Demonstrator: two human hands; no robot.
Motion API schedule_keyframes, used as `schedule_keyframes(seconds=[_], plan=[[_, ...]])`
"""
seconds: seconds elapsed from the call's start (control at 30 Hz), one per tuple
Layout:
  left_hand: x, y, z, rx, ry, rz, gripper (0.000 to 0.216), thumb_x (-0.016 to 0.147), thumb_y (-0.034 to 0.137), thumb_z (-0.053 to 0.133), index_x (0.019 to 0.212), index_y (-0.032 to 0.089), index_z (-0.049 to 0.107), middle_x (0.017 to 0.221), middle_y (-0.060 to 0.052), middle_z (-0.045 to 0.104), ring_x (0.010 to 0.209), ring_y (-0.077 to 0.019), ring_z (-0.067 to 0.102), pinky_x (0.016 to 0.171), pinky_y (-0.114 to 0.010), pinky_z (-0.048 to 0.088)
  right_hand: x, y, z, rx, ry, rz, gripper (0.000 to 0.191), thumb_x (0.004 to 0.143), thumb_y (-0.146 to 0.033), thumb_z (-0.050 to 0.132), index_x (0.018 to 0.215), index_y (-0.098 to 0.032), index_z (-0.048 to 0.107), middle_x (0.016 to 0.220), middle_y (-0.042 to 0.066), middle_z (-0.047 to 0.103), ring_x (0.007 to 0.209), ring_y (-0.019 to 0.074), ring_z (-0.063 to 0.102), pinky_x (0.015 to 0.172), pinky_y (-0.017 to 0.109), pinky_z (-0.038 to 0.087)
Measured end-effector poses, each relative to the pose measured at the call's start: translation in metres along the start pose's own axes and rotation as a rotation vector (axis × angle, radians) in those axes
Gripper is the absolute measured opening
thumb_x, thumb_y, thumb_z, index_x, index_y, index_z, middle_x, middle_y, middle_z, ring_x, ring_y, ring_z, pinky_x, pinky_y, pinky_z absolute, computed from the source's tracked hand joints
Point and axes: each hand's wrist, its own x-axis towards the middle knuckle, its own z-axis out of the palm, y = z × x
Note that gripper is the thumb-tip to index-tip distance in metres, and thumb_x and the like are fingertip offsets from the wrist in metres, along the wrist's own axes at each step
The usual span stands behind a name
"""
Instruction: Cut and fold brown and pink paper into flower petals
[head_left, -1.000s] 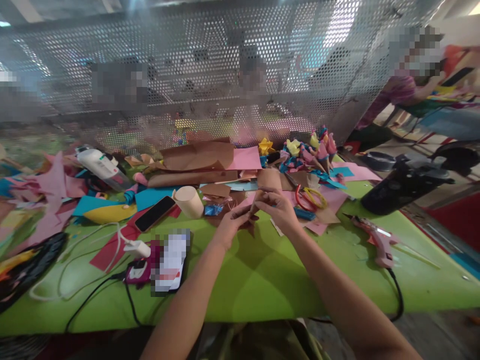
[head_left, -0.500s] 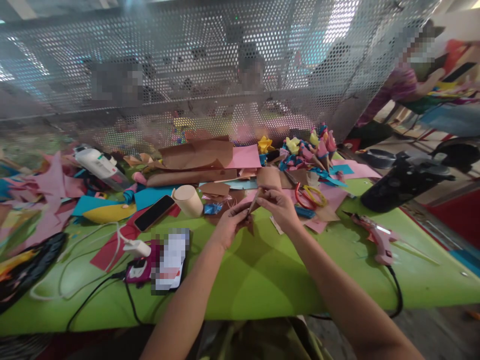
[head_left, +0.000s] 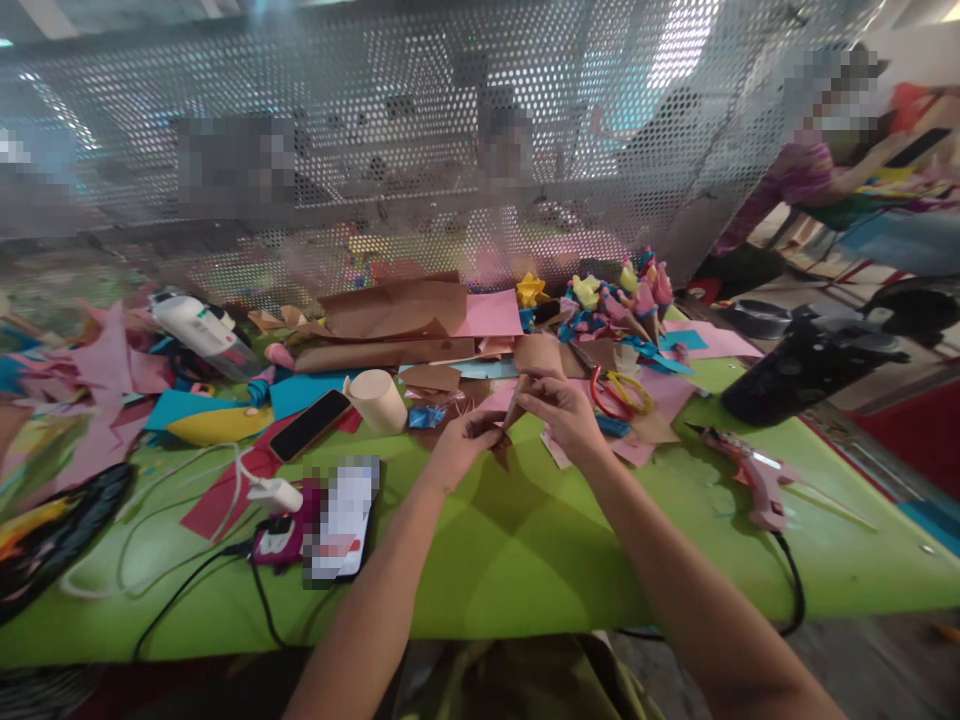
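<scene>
My left hand and my right hand meet over the middle of the green table. Both are closed in a pinch on a small brown paper piece that they are rolling into a thin cone. Its lower pointed end hangs just above the table between the hands. A brown paper roll lies right behind my right hand.
A pink glue gun lies at the right, its cord running off the front edge. Two phones and cables sit at the left. Coloured paper scraps, a tape roll, scissors and paper cones crowd the back. A perforated metal screen stands behind.
Both hands keep twisting the brown paper piece in place; my right hand's fingers have shifted slightly along it. Nothing else has moved.
</scene>
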Motion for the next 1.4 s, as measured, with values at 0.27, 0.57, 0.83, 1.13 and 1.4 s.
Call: schedule_keyframes(seconds=[0.27, 0.57, 0.83, 1.13, 1.4], plan=[[-0.0023, 0.0054, 0.0016, 0.104, 0.020, 0.059, 0.029, 0.072, 0.024, 0.078, 0.099, 0.015, 0.076, 0.085, -0.007, 0.076, 0.077, -0.0187, 0.068, 0.078, -0.031, 0.052, -0.0014, 0.0002, 0.0009, -0.067, 0.046, -0.038, 0.025, 0.075, -0.042, 0.072, 0.062, -0.023, 0.062, 0.109, 0.007, 0.067, 0.107, 0.0262, 0.061, 0.091, 0.038, 0.046], [-0.0055, 0.0058, 0.0097, 0.184, 0.064, 0.104, 0.031, 0.074, 0.033, 0.079, 0.099, 0.015, 0.076, 0.079, -0.005, 0.075, 0.070, -0.0183, 0.067, 0.068, -0.029, 0.051, -0.0012, -0.0011, 0.0013, -0.084, 0.093, -0.042, 0.026, 0.076, -0.044, 0.070, 0.063, -0.023, 0.062, 0.107, 0.007, 0.067, 0.101, 0.0252, 0.062, 0.086, 0.037, 0.047], [-0.0012, 0.0046, 0.0068, 0.006, 0.038, 0.022, 0.038, 0.064, 0.046, 0.086, 0.076, 0.013, 0.072, 0.067, -0.005, 0.071, 0.056, -0.0144, 0.062, 0.057, -0.027, 0.050, 0.0011, -0.0006, -0.0008, 0.015, 0.088, -0.002, 0.031, 0.074, -0.045, 0.073, 0.059, -0.023, 0.057, 0.101, 0.006, 0.065, 0.102, 0.0253, 0.062, 0.092, 0.038, 0.046], [-0.0002, 0.0092, 0.0052, 0.027, 0.069, 0.035, 0.035, 0.062, 0.045, 0.085, 0.068, 0.014, 0.070, 0.057, -0.001, 0.065, 0.051, -0.0112, 0.055, 0.057, -0.025, 0.045, 0.0000, -0.0006, 0.0003, 0.026, 0.098, -0.025, 0.028, 0.073, -0.043, 0.074, 0.060, -0.023, 0.060, 0.107, 0.007, 0.068, 0.109, 0.0271, 0.062, 0.097, 0.041, 0.046], [0.0010, 0.0023, 0.0015, 0.027, 0.098, -0.018, 0.050, 0.066, 0.062, 0.079, 0.080, 0.015, 0.070, 0.073, -0.004, 0.071, 0.064, -0.0144, 0.063, 0.065, -0.026, 0.049, 0.0014, -0.0077, -0.0077, 0.004, 0.107, -0.055, 0.020, 0.076, -0.039, 0.073, 0.065, -0.024, 0.064, 0.108, 0.007, 0.068, 0.111, 0.0281, 0.062, 0.093, 0.042, 0.049]])
